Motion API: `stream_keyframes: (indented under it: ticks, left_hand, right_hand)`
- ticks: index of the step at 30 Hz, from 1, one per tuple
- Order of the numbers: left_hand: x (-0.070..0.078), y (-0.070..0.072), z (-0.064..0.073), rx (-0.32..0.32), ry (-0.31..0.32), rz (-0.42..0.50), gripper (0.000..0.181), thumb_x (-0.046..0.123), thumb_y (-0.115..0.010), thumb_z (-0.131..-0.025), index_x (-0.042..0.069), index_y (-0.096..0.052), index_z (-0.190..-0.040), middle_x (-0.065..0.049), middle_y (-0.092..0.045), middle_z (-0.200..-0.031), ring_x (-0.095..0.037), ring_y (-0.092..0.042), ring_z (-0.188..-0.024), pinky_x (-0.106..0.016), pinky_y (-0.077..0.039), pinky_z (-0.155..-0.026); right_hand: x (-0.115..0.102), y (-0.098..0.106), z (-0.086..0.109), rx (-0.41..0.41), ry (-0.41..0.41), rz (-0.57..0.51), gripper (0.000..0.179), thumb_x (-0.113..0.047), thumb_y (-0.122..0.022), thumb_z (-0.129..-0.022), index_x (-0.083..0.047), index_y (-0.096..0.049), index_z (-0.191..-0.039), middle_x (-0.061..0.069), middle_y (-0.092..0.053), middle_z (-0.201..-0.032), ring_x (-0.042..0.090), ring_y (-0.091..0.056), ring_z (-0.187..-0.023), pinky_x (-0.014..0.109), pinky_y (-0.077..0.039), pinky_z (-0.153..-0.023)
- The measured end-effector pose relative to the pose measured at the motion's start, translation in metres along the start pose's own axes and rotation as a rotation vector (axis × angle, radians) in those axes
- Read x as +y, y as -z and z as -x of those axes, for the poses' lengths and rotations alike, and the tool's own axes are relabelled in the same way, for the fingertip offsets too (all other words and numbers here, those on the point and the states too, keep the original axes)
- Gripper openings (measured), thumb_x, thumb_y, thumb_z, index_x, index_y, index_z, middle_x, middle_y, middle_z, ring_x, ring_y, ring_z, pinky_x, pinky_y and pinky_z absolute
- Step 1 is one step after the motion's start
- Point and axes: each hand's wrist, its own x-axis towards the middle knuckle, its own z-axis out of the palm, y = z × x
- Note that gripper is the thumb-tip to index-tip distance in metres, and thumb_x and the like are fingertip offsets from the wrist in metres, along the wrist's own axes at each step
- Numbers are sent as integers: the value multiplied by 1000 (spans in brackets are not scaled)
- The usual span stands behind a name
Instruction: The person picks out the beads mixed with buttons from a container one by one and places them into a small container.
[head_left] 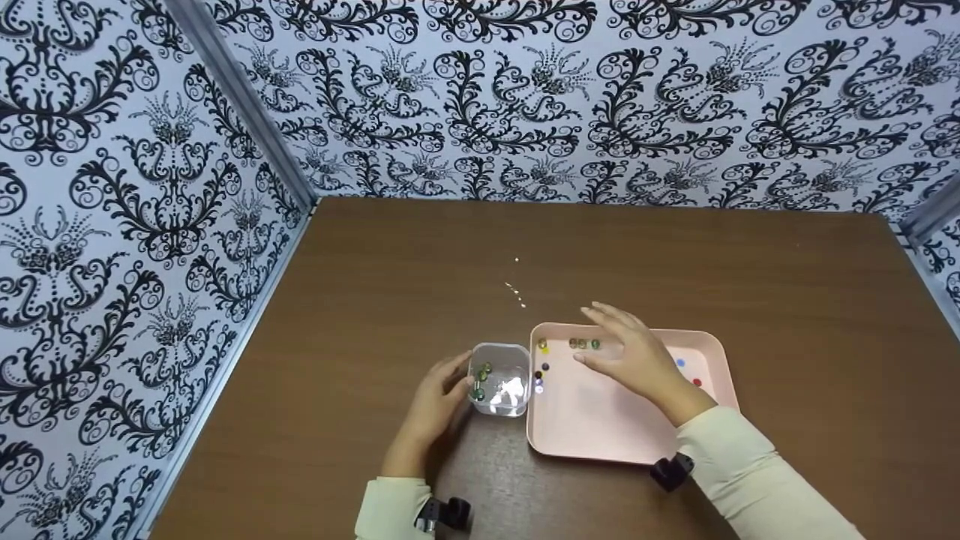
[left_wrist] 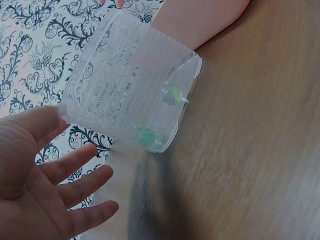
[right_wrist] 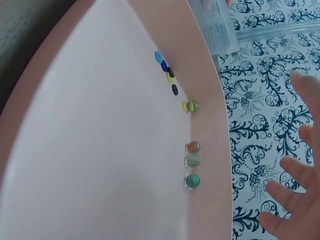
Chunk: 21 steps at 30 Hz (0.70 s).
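Observation:
My left hand (head_left: pixel 436 397) is at the left side of a clear plastic container (head_left: pixel 501 409), thumb and forefinger pinching its rim; the other fingers (left_wrist: pixel 87 186) are spread. Several green and yellowish glass marbles (head_left: pixel 480 392) lie inside along its left side. Over the pink tray (head_left: pixel 592 427) hovers my right hand (head_left: pixel 634 360), fingers extended and apart, with nothing between them. Below it, along the tray's far wall, sit several marbles, among them a green one (right_wrist: pixel 192 181) and an orange one (right_wrist: pixel 193 147). Small flat coloured pieces (right_wrist: pixel 174 89) lie along the left wall.
The tray stands right beside the container on a brown wooden table (head_left: pixel 360 300). A blue piece (head_left: pixel 680 362) and a red piece (head_left: pixel 697 382) lie at the tray's right. Patterned walls (head_left: pixel 525 97) stand behind and to the left. Small bright spots (head_left: pixel 516 291) show beyond the container.

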Motion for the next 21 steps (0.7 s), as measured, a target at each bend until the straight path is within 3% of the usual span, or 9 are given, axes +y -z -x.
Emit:
stream_keyframes:
  ticks: [7, 16, 21]
  left_hand:
    - [1, 0, 0, -1, -4, 0, 40, 7, -61, -92, -5, -56, -130, -27, -55, -128, -44, -48, -122, -57, -35, -107]
    - [1, 1, 2, -25, 46, 25, 40, 9, -60, -94, -2, -55, -132, -27, -51, -134, -44, -44, -128, -58, -33, -108]
    - [0, 1, 2, -20, 34, 14, 40, 9, -60, -94, -3, -55, -132, -27, -52, -133, -44, -45, -127, -58, -33, -108]
  right_hand:
    - [6, 1, 0, 5, -14, -32, 66, -34, -79, -79, -18, -55, -138, 6, -48, -145, 35, -39, -135, 60, -33, -106]
    - [12, 1, 0, -15, -47, -63, 64, -33, -79, -80, -18, -55, -138, 8, -49, -144, 35, -38, -135, 60, -32, -107]
    - [14, 2, 1, -27, -65, -69, 64, -31, -79, -80, -19, -55, -138, 7, -50, -143, 35, -39, -135, 58, -33, -107]
